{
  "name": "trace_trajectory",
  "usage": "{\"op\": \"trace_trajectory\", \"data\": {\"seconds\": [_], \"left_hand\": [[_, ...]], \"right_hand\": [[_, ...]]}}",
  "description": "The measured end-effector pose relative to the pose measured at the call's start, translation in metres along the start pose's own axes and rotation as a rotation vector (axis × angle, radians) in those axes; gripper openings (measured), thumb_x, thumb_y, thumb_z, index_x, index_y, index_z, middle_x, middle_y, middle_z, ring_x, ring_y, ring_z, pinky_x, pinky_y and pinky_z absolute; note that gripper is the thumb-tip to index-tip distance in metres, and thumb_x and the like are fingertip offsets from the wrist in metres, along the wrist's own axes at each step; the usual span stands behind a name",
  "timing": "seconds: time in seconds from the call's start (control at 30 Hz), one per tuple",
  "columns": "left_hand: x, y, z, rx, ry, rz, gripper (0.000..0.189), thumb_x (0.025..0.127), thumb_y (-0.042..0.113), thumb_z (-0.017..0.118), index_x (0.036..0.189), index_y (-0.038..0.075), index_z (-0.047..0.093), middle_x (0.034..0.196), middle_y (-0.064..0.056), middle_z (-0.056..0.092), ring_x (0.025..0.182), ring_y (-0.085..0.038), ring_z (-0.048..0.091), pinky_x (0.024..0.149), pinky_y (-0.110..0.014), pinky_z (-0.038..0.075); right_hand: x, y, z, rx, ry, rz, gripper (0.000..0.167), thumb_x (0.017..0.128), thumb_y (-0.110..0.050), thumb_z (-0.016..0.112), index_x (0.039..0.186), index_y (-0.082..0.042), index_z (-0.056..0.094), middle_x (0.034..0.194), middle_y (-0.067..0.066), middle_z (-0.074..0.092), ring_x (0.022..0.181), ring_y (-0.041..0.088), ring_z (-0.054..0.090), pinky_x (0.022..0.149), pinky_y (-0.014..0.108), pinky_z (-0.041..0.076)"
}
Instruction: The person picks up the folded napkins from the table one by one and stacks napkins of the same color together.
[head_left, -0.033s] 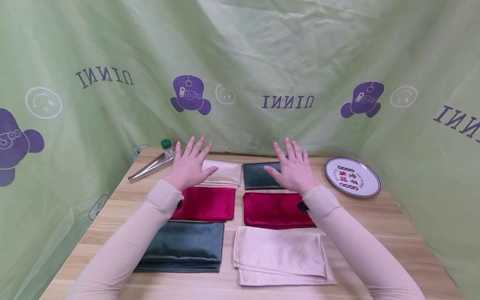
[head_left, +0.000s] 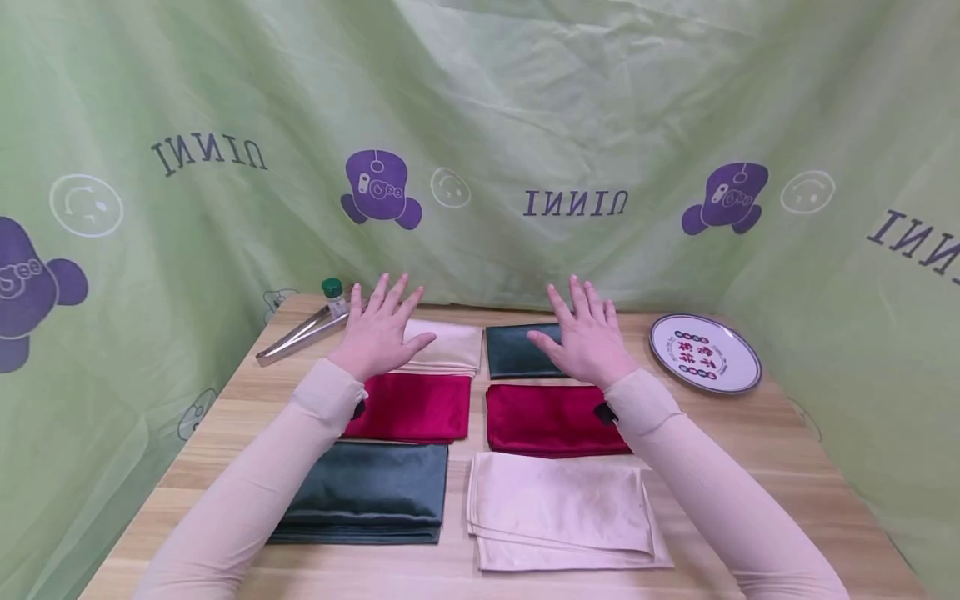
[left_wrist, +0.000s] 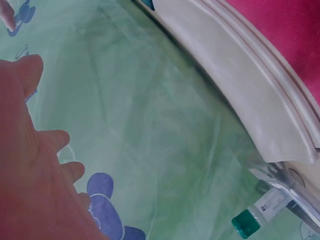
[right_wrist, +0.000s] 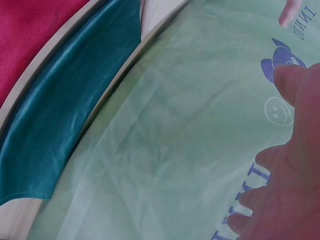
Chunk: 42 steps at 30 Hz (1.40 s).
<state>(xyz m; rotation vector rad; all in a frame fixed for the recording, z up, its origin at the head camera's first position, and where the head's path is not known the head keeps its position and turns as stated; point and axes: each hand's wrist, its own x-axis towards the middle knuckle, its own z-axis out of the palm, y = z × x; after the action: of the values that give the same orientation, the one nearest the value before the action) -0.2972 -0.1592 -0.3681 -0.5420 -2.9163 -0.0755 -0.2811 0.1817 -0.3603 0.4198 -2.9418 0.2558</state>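
My left hand (head_left: 378, 337), fingers spread, holds nothing and overlaps the folded cream cloth (head_left: 446, 346) at the back left in the head view. The right hand (head_left: 592, 342) is likewise spread and bare, over the folded dark green cloth (head_left: 517, 352) at the back right. A folded red cloth (head_left: 420, 407) lies below the left wrist, and another red cloth (head_left: 551, 417) below the right one. Nearer the front are a larger dark green cloth (head_left: 375, 487) on the left and a pale cream cloth (head_left: 562, 508) on the right. Both palms show in the wrist views.
Metal tongs (head_left: 296, 337) and a small green-capped bottle (head_left: 333, 296) are at the table's back left corner. A white plate (head_left: 705, 354) with printed lettering sits at the back right. A green printed curtain (head_left: 480, 125) surrounds the wooden table (head_left: 780, 483).
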Motion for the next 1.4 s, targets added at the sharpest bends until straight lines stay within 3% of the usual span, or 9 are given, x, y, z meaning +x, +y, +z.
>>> {"op": "trace_trajectory", "data": {"seconds": [0.27,0.43,0.6,0.77,0.83,0.97,1.07,1.2,1.4], "left_hand": [[-0.005,0.004,0.002,-0.028,-0.037,-0.007,0.082,0.095,0.065,0.041,0.157,0.016,0.022,0.164,-0.011,0.006,0.148,-0.035,-0.007,0.109,-0.063,-0.013],[-0.018,0.027,0.009,-0.093,-0.047,0.042,0.079,0.095,0.063,0.043,0.156,0.015,0.027,0.161,-0.014,0.017,0.148,-0.038,0.003,0.111,-0.066,-0.003],[-0.048,0.063,0.026,-0.251,-0.078,0.126,0.075,0.094,0.057,0.053,0.154,0.017,0.032,0.152,-0.014,0.035,0.140,-0.038,0.027,0.107,-0.065,0.022],[-0.078,0.091,0.038,-0.374,-0.073,0.234,0.067,0.091,0.045,0.064,0.146,0.012,0.045,0.136,-0.011,0.051,0.124,-0.031,0.044,0.098,-0.054,0.036],[-0.088,0.098,0.041,-0.395,-0.072,0.248,0.063,0.090,0.042,0.065,0.143,0.010,0.048,0.130,-0.009,0.056,0.115,-0.025,0.047,0.094,-0.048,0.039],[-0.108,0.107,0.046,-0.438,-0.086,0.213,0.057,0.091,0.040,0.065,0.138,0.009,0.053,0.119,-0.007,0.063,0.100,-0.019,0.047,0.088,-0.039,0.042],[-0.121,0.114,0.047,-0.446,-0.093,0.199,0.051,0.093,0.038,0.064,0.133,0.008,0.057,0.114,-0.007,0.066,0.094,-0.019,0.048,0.085,-0.036,0.043],[-0.135,0.127,0.049,-0.377,-0.106,0.188,0.049,0.092,0.040,0.062,0.129,0.008,0.061,0.109,-0.009,0.066,0.092,-0.022,0.049,0.080,-0.038,0.043],[-0.150,0.143,0.054,-0.265,-0.190,0.148,0.056,0.091,0.049,0.060,0.135,0.015,0.059,0.117,-0.015,0.061,0.101,-0.029,0.047,0.079,-0.044,0.039]], "right_hand": [[-0.008,0.003,-0.002,0.049,-0.010,-0.019,0.087,0.093,-0.071,0.037,0.159,-0.019,0.013,0.163,0.015,-0.003,0.148,0.037,-0.005,0.114,0.061,-0.002],[-0.025,0.012,-0.004,0.129,-0.038,-0.029,0.087,0.094,-0.068,0.040,0.158,-0.014,0.016,0.163,0.017,0.000,0.147,0.040,0.000,0.113,0.062,0.003],[-0.049,0.021,0.003,0.225,-0.095,-0.043,0.086,0.095,-0.065,0.044,0.158,-0.014,0.016,0.162,0.020,0.008,0.145,0.044,0.009,0.113,0.061,0.011],[-0.086,0.030,0.010,0.320,-0.148,-0.030,0.084,0.096,-0.060,0.048,0.158,-0.014,0.016,0.161,0.018,0.016,0.144,0.044,0.014,0.112,0.062,0.016],[-0.102,0.034,0.012,0.342,-0.151,-0.022,0.082,0.096,-0.058,0.050,0.158,-0.013,0.018,0.160,0.017,0.020,0.143,0.044,0.017,0.111,0.062,0.019],[-0.135,0.041,0.016,0.355,-0.145,-0.001,0.080,0.097,-0.057,0.050,0.157,-0.012,0.021,0.157,0.018,0.028,0.141,0.043,0.023,0.109,0.062,0.024],[-0.158,0.045,0.020,0.355,-0.154,0.044,0.079,0.097,-0.057,0.049,0.156,-0.011,0.023,0.155,0.021,0.030,0.139,0.045,0.025,0.107,0.064,0.026],[-0.185,0.047,0.026,0.349,-0.191,0.127,0.080,0.096,-0.058,0.049,0.154,-0.008,0.027,0.153,0.028,0.029,0.137,0.050,0.026,0.102,0.070,0.028],[-0.216,0.046,0.036,0.324,-0.190,0.178,0.079,0.094,-0.058,0.053,0.150,-0.005,0.037,0.146,0.031,0.039,0.133,0.054,0.031,0.099,0.071,0.029]]}}
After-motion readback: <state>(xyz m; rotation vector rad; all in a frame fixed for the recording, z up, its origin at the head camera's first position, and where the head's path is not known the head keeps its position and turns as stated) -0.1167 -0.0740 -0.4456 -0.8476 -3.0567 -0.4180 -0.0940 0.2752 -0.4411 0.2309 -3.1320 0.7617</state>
